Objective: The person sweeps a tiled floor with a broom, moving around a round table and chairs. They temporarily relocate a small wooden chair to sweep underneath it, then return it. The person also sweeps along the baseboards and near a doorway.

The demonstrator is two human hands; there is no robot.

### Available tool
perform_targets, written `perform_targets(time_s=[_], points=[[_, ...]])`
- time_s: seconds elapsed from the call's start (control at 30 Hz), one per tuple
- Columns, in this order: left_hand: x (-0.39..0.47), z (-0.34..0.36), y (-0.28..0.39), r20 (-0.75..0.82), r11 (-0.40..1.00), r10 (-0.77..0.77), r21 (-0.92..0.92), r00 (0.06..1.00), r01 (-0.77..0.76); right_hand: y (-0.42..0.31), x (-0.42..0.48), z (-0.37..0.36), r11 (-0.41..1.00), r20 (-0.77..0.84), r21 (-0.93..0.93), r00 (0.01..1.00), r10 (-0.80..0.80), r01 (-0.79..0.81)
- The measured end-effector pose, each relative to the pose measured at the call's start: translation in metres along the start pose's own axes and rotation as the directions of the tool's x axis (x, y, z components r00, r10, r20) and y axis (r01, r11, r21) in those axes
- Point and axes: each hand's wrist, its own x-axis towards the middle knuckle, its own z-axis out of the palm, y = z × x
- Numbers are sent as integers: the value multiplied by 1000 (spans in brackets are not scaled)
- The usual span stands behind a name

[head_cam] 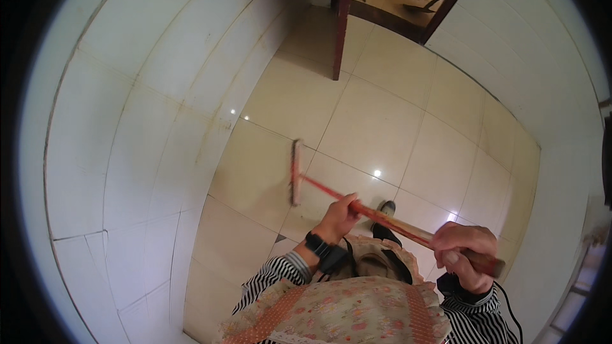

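A push broom (296, 172) with a narrow head and dark bristles rests on or just above the tiled floor (368, 124), left of the person's feet. Its red, worn handle (397, 224) runs back towards the lower right. My left hand (340, 217) is closed around the middle of the handle. Near the handle's top end, my right hand (464, 253) grips it, with the wooden tip sticking out past the fist. Dark straps with devices sit on both wrists. A flowered apron (344, 310) covers the body.
A white tiled wall (158, 119) rises on the left and another wall (559, 119) on the right. At the top, a dark red door (341, 33) stands ajar beside a doorway, beyond which a dark tool (423, 8) lies on the floor. A shoe (387, 208) shows below the handle.
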Motion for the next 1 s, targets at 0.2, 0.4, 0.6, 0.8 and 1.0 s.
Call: perform_targets(time_s=[0.2,0.4,0.6,0.8,1.0], points=[[-47,-147,-24,-61,521,471,824,880,-222,123,27,19,934,500,195,849,168,-299],[-32,-227,-95,-518,993,116,57,847,-101,189,24,24,947,697,178,714,72,-269],[90,-159,-143,-101,748,453,583,886,-316,162,46,-90,952,627,103,762,163,-289],[169,60,-93,145,421,636,757,758,-499,101,74,-188,990,513,-144,856,61,15],[167,166,-79,-88,940,291,-159,953,-302,46,64,-205,817,551,-180,744,-378,548]])
